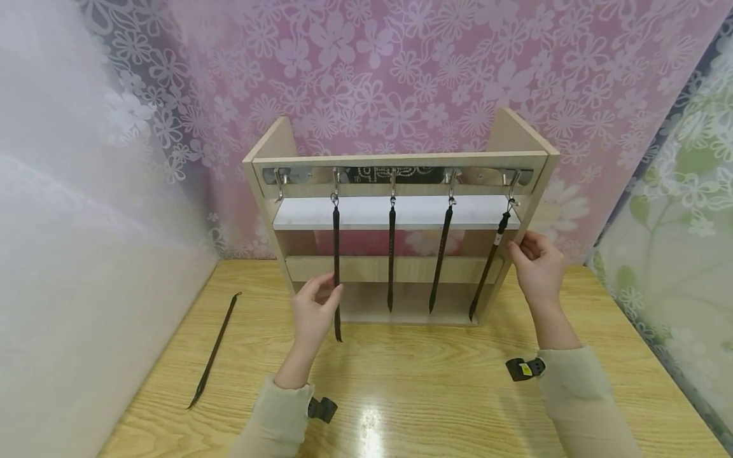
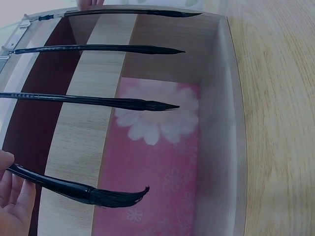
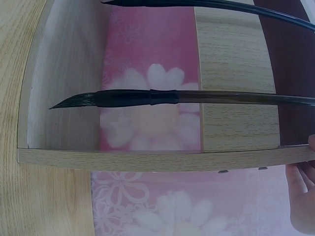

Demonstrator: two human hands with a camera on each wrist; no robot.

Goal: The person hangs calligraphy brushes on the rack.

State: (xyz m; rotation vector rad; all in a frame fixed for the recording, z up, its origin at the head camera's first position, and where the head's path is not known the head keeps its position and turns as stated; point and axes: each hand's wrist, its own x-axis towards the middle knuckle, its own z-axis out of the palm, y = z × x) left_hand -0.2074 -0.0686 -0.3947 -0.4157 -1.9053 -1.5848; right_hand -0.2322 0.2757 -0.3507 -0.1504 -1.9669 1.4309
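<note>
A dark calligraphy brush (image 1: 336,245) hangs by its loop from the second hook of the wooden rack (image 1: 395,268). My left hand (image 1: 314,310) pinches its handle low down, between thumb and fingers; the left wrist view shows that brush's bent tip (image 2: 118,197). At the rack's right side panel, my right hand (image 1: 537,264) grips the front edge with thumb and fingers. Three more brushes hang to the right: one in the middle (image 1: 392,254), another beside it (image 1: 441,257), and one with a white label (image 1: 488,270) near the right panel. The leftmost hook (image 1: 279,186) holds nothing.
Another brush (image 1: 214,350) lies on the wooden table (image 1: 424,388), left of the rack. A metal hook strip (image 1: 481,175) runs along the rack's top front, above a white shelf (image 1: 366,213). Flowered pink wall covering (image 1: 372,76) stands behind.
</note>
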